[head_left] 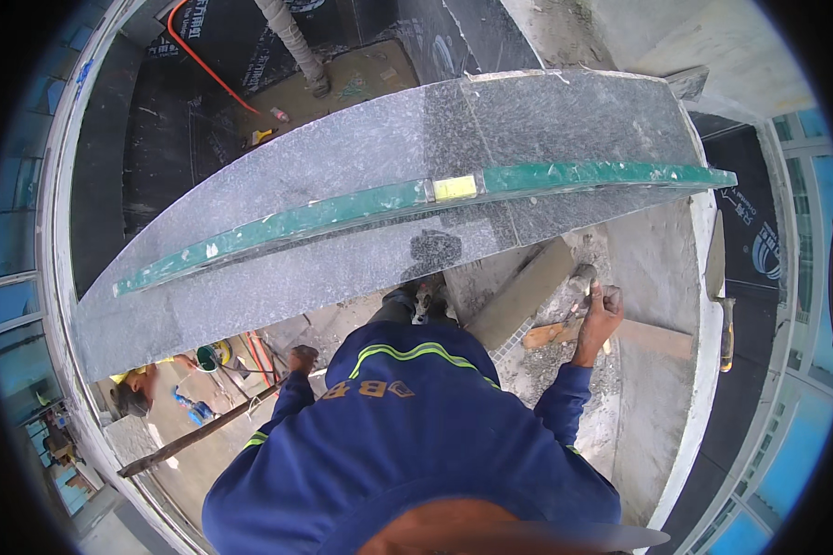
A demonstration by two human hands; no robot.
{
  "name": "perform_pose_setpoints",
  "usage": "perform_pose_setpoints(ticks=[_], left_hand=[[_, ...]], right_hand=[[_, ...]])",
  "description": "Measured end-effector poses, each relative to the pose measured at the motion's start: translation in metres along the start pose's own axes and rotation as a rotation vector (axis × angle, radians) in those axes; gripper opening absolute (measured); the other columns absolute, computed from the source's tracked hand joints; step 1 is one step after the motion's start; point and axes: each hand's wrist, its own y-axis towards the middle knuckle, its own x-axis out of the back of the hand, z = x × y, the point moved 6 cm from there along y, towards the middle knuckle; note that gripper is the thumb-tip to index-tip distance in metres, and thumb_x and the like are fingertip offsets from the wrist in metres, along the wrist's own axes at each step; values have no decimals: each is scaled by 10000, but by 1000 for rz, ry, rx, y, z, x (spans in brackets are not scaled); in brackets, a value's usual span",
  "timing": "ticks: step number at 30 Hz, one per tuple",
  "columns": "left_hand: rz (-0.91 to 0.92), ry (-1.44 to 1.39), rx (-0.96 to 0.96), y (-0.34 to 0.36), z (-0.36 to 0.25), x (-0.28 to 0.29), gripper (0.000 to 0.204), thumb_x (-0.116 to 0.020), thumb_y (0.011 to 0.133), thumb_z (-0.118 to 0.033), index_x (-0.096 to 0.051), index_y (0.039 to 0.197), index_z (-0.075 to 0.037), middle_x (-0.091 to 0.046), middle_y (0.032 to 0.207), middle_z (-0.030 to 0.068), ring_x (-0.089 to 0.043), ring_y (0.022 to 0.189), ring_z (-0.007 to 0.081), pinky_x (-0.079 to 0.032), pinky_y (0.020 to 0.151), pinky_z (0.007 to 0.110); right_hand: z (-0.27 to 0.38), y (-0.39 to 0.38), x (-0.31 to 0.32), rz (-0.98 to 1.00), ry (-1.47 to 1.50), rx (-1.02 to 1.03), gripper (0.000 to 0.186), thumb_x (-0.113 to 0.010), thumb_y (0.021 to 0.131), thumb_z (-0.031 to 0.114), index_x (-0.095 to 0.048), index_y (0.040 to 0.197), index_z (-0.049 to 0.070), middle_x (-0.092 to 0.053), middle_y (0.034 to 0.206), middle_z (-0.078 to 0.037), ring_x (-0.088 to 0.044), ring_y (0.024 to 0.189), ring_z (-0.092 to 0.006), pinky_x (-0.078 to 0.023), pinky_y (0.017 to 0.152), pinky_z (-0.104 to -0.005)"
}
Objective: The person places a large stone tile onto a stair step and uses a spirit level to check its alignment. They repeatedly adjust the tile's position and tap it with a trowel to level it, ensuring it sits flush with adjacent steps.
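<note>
A long green spirit level [315, 217] with a yellow window lies across a grey speckled stone slab [278, 185] in front of me. My right hand [603, 317] is closed at the right, beyond the slab's near edge. It grips what looks like a mallet [581, 277] with a grey head and a pale handle, mostly covered by the fingers. At the left, close to my body, my left hand [303, 359] is curled. Whether anything is in it is hidden. Neither hand touches the level.
A grey board-like block [528, 291] leans near a flat wooden piece [546, 335] amid rubble. A trowel blade [715, 254] and orange-black handle [727, 333] rest on the right ledge. A dark pole [199, 435] slants at lower left. Beyond the slab are a wrapped pipe [292, 42] and orange hose [199, 51].
</note>
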Motion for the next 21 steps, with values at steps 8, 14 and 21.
perform_pose_setpoints(ticks=[8, 14, 21], left_hand=[[170, 67, -26, 24, -49, -54, 155, -755, 863, -106, -740, 991, -19, -720, 753, 105, -711, 644, 220, -563, 525, 359], [239, -50, 8, 69, -49, -63, 172, -748, 875, -115, -739, 1018, -20, -728, 786, 110, -716, 668, 227, -573, 552, 362], [270, -151, 46, 97, -57, -75, 191, -740, 889, -125, -737, 1050, -21, -737, 826, 116, -723, 695, 235, -584, 583, 366]], right_hand=[[145, 10, -1, -329, -19, 337, 211, -736, 973, 154, -629, 859, 12, -581, 729, -50, -522, 620, -117, -411, 601, -257], [306, -21, -67, -61, -365, 1068, 412, -767, 878, 413, -647, 1059, 63, -621, 964, -90, -571, 971, -259, -420, 857, -436], [343, -13, -189, 379, -553, 1438, 507, -735, 843, 572, -686, 1001, 92, -581, 918, -36, -580, 944, -220, -373, 1010, -536]])
